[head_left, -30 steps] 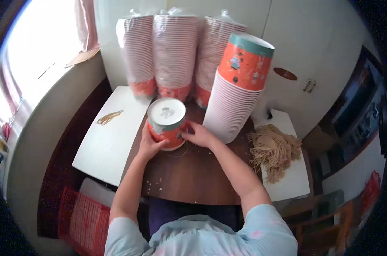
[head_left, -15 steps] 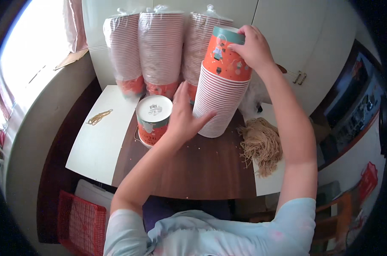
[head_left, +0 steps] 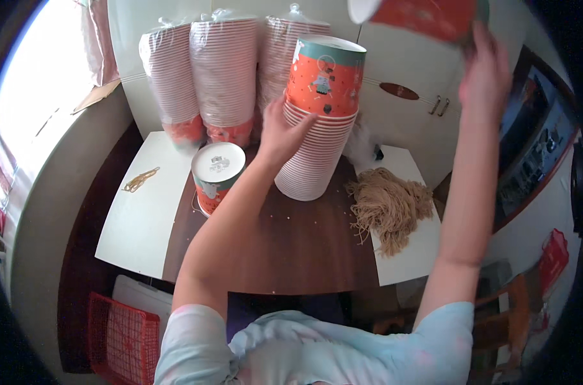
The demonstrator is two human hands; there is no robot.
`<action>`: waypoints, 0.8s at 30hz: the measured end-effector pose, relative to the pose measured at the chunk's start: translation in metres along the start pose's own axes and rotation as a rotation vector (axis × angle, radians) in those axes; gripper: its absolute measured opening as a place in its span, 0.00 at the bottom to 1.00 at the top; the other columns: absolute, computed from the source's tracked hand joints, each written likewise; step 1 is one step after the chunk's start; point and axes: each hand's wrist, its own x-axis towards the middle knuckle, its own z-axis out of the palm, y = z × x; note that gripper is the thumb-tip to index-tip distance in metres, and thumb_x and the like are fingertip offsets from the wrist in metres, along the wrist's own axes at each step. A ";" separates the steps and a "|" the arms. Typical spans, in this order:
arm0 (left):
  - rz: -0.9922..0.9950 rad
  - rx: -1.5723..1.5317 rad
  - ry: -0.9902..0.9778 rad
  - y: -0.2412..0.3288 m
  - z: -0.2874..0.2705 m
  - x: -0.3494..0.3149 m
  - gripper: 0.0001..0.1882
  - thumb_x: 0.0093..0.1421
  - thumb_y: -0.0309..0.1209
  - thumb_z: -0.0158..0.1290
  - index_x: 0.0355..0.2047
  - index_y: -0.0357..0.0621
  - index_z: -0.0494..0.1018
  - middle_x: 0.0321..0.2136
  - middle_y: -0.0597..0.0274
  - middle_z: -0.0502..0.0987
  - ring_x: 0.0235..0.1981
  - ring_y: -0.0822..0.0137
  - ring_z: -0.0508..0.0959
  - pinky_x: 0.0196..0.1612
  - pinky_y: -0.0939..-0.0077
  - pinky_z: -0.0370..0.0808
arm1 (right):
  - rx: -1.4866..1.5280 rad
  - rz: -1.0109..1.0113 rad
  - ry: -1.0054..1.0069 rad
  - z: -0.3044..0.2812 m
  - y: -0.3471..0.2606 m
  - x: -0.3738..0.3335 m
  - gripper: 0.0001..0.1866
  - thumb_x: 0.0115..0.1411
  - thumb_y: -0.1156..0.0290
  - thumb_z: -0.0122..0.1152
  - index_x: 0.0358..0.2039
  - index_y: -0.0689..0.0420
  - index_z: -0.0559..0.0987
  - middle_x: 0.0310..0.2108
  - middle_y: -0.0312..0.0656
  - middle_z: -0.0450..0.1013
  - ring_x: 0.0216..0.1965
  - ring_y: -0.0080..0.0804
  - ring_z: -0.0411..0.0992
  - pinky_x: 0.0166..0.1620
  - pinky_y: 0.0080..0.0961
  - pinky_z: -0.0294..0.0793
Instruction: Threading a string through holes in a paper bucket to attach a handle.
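Note:
My right hand [head_left: 487,74] is raised high at the upper right and grips an orange paper cup [head_left: 420,16] lifted off a tall leaning stack of nested orange-and-white cups [head_left: 317,128]. Against the left side of that stack rests my left hand [head_left: 278,131], its fingers spread on the cup rims. To the left, on the dark wooden table [head_left: 291,244], stands a single orange cup [head_left: 216,174] closed with a white lid.
Three plastic-wrapped cup stacks [head_left: 224,83] stand at the back wall. A heap of tan fibre strands [head_left: 388,205] lies on a white board [head_left: 407,256] at the right. Rubber bands [head_left: 139,180] lie on a white board [head_left: 144,218] at the left. A red crate [head_left: 121,337] sits on the floor.
My right hand has pulled the top cup off the stack and raised it up and to the right. My left hand left the lidded cup and now steadies the stack.

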 end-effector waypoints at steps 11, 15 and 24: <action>-0.590 -0.451 -0.162 0.089 -0.079 -0.150 0.18 0.54 0.19 0.44 0.46 0.30 0.71 0.33 0.67 0.76 0.34 0.80 0.74 0.37 0.83 0.71 | 0.784 1.444 -0.015 -0.104 0.019 -0.387 0.16 0.58 0.73 0.57 0.48 0.57 0.75 0.44 0.44 0.76 0.47 0.40 0.74 0.51 0.36 0.74; -0.720 -0.171 -0.246 0.086 -0.107 -0.163 0.17 0.52 0.19 0.44 0.42 0.30 0.73 0.30 0.66 0.76 0.31 0.80 0.73 0.34 0.84 0.70 | -0.059 1.358 -0.462 -0.129 0.023 -0.374 0.13 0.58 0.74 0.60 0.44 0.63 0.77 0.38 0.42 0.77 0.40 0.26 0.74 0.46 0.25 0.74; -0.669 0.165 -0.325 0.103 -0.123 -0.190 0.29 0.48 0.18 0.42 0.54 0.35 0.65 0.41 0.54 0.75 0.43 0.66 0.76 0.44 0.75 0.74 | -0.985 0.653 -1.087 -0.167 0.057 -0.270 0.07 0.56 0.70 0.59 0.32 0.59 0.80 0.32 0.46 0.73 0.35 0.44 0.73 0.41 0.35 0.72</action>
